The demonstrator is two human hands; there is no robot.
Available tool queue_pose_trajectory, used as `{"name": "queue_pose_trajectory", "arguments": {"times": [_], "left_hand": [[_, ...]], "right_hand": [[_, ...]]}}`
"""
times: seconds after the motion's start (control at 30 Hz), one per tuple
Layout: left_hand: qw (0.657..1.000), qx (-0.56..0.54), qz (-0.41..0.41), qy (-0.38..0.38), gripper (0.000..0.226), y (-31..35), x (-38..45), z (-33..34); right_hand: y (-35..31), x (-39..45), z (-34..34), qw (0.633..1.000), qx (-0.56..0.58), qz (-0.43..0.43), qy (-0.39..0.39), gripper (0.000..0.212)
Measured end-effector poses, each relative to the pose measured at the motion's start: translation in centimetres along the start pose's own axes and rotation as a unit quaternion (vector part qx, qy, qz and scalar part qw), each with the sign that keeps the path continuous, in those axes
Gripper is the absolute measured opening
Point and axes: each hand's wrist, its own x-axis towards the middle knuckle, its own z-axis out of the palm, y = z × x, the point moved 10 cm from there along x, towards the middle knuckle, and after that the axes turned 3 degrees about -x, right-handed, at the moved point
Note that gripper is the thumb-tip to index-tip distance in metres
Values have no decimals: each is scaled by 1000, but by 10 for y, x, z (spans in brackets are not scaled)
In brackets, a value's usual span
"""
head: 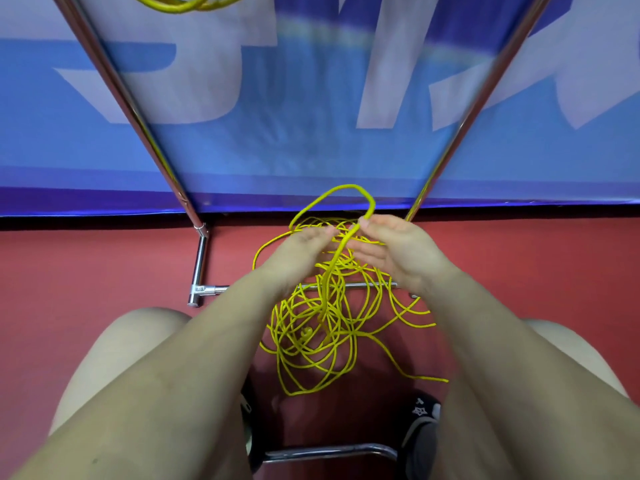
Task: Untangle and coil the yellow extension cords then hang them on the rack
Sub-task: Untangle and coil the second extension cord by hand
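Yellow extension cord (325,327) is lying tangled on the red floor (104,265), draping over the rack's base bar (349,287); both hands, left hand (304,251) and right hand (391,247), are pinching one loop arching away.

The rack (204,261) is of polished metal tube, shiny like chrome. The yellow cord (311,334) has a smooth jacket, it looks like plastic, with a light gloss. The red floor (104,268) is matt. The blue banner (242,161) looks like smooth, slightly glossy sheet.
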Motion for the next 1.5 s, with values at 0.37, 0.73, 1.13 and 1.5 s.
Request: {"name": "queue_pose_trajectory", "arguments": {"times": [0.37, 0.73, 1.13, 1.5], "left_hand": [[996, 76, 40, -28, 8, 2, -4, 18], [956, -268, -5, 117, 16, 10, -1, -27], [997, -26, -67, -38, 17, -8, -6, 11], [999, 24, -4, -28, 15, -1, -5, 11]], "right_hand": [[-8, 5, -22, 986, 162, -3, 48, 7], [30, 0, 11, 871, -484, -13, -78, 34], [-3, 2, -12, 996, -79, -10, 44, 4], [-1, 5, -20, 998, -35, 9, 56, 24]]}}
